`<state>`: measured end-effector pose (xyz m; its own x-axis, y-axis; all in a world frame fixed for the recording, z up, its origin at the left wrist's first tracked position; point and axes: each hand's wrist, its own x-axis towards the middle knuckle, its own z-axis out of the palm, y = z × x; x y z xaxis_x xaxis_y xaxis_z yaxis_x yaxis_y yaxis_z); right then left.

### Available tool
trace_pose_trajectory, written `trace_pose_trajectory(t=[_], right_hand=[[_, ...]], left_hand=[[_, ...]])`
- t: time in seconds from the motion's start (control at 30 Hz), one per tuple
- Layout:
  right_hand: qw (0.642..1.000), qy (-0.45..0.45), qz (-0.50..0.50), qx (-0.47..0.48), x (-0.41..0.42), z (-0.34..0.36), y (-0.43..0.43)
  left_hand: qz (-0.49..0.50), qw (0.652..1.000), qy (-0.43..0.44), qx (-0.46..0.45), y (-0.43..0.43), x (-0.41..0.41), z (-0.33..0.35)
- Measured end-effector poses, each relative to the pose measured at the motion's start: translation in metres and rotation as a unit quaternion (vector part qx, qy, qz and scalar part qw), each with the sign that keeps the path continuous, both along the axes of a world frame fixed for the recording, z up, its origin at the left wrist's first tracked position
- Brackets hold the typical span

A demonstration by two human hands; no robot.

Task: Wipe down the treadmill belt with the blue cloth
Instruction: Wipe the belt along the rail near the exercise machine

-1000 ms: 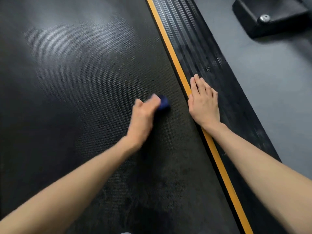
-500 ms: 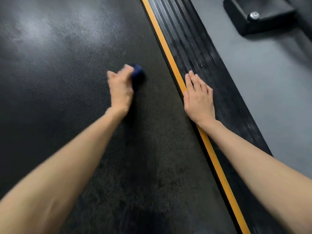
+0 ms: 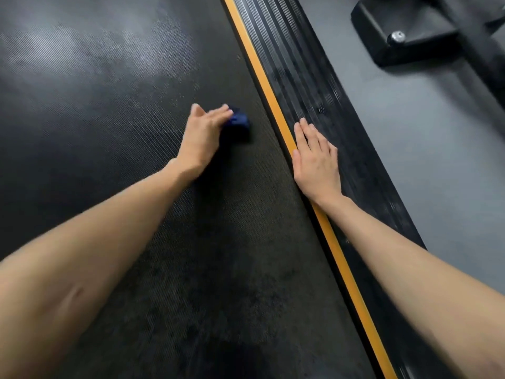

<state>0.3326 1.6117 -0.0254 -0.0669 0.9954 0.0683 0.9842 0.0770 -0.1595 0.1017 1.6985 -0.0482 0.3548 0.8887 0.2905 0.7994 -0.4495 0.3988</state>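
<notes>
The black textured treadmill belt [image 3: 95,132] fills the left and middle of the head view. My left hand [image 3: 202,135] presses a bunched blue cloth [image 3: 237,123] onto the belt, a little left of the orange stripe. Most of the cloth is hidden under my fingers; its grip is blurred. My right hand [image 3: 314,157] lies flat, fingers straight, across the orange stripe [image 3: 262,86] and the ribbed side rail [image 3: 295,67].
Right of the black ribbed rail lies grey floor [image 3: 410,149]. A black machine base [image 3: 393,26] with a silver bolt stands at the top right, with a dark bar running down from it.
My left hand swept the cloth away to the upper left, then back right toward the orange stripe. My right hand stayed flat on the rail.
</notes>
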Motion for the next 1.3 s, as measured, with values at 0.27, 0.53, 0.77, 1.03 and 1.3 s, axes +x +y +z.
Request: trace_pose_trajectory(t=[0.27, 0.53, 0.77, 1.03, 1.3], right_hand=[[1.0, 0.011, -0.001, 0.007, 0.0, 0.003, -0.001], [1.0, 0.001, -0.003, 0.001, -0.001, 0.004, -0.002], [1.0, -0.016, -0.013, -0.003, -0.004, 0.002, -0.001], [1.0, -0.006, -0.006, 0.001, -0.002, 0.004, -0.002], [1.0, -0.023, -0.016, -0.001, -0.004, 0.002, 0.0]], left_hand=[[-0.311, 0.948, 0.075, -0.004, -0.189, 0.051, -0.004], [0.091, 0.991, 0.077, 0.059, -0.024, -0.069, -0.009], [0.331, 0.943, -0.036, -0.007, -0.021, -0.053, -0.012], [-0.055, 0.994, 0.087, 0.045, -0.037, -0.012, -0.011], [0.42, 0.904, -0.068, -0.031, 0.047, -0.078, -0.007]])
